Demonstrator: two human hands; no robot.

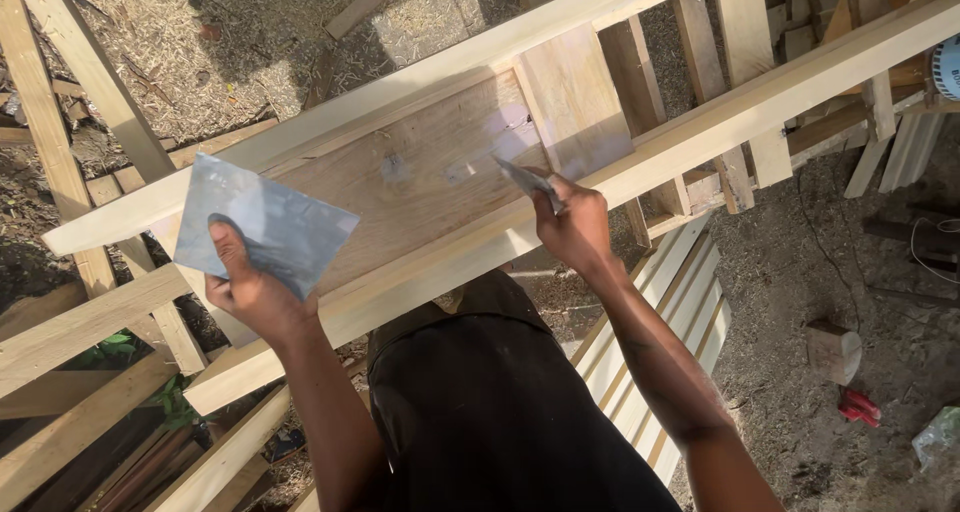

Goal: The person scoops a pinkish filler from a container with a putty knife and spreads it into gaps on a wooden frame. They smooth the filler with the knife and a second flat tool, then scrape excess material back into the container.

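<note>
Grey sheet (265,222) gripped in left hand (250,292), scraper blade (525,180) in right hand (575,227), wooden panel (420,172)

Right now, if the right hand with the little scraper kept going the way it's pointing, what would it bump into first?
Probably the flat wooden panel: the right hand aims its scraper blade up-left onto it, tip seemingly touching already.

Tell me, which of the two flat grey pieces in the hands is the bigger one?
The grey sheet in the left hand: a broad square held flat. The grey blade in the right hand is a narrow strip touching the wooden panel.
</note>
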